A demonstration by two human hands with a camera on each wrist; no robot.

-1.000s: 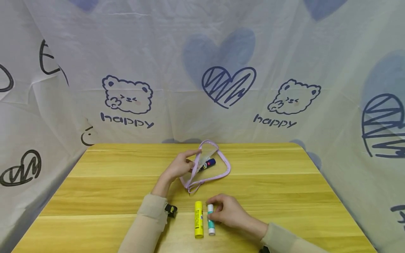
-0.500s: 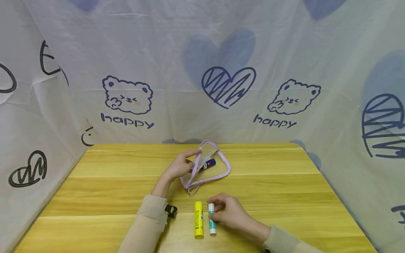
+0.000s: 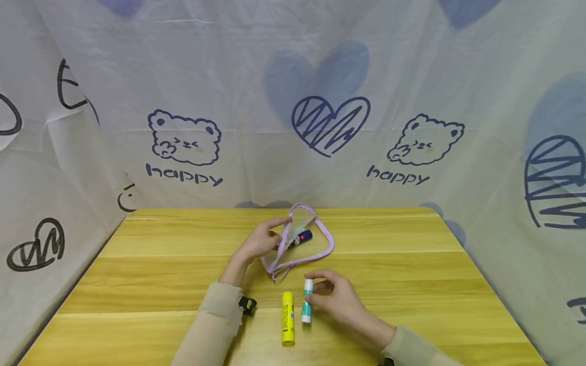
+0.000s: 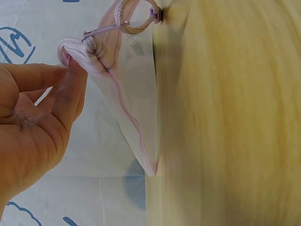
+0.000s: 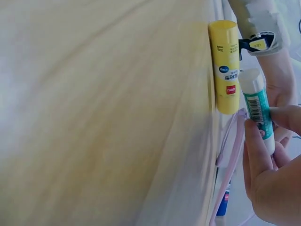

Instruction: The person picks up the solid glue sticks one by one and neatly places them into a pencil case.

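My left hand (image 3: 260, 241) pinches the lilac-trimmed edge of a see-through pouch (image 3: 327, 237) and holds its mouth apart; the left wrist view shows thumb and fingers on the trim (image 4: 77, 54). Inside the pouch lies a dark blue tube (image 3: 303, 237), partly hidden behind the trim. My right hand (image 3: 338, 299) grips a white and teal glue stick (image 3: 307, 301) between thumb and fingers. In the right wrist view this glue stick (image 5: 257, 110) is raised off the table. Left of it, a larger yellow glue stick (image 3: 287, 319) lies on the wood, touched by neither hand.
The wood-grained table (image 3: 412, 274) reaches back to a pale cloth (image 3: 256, 101) printed with bears and hearts. Similar cloth hangs at both sides. A black wrist strap mount (image 3: 247, 305) sits on the left sleeve, near the yellow glue stick.
My right hand has lifted the white and teal glue stick and moved it a little forward, toward the pouch. My left hand, the pouch and the yellow glue stick stay put.
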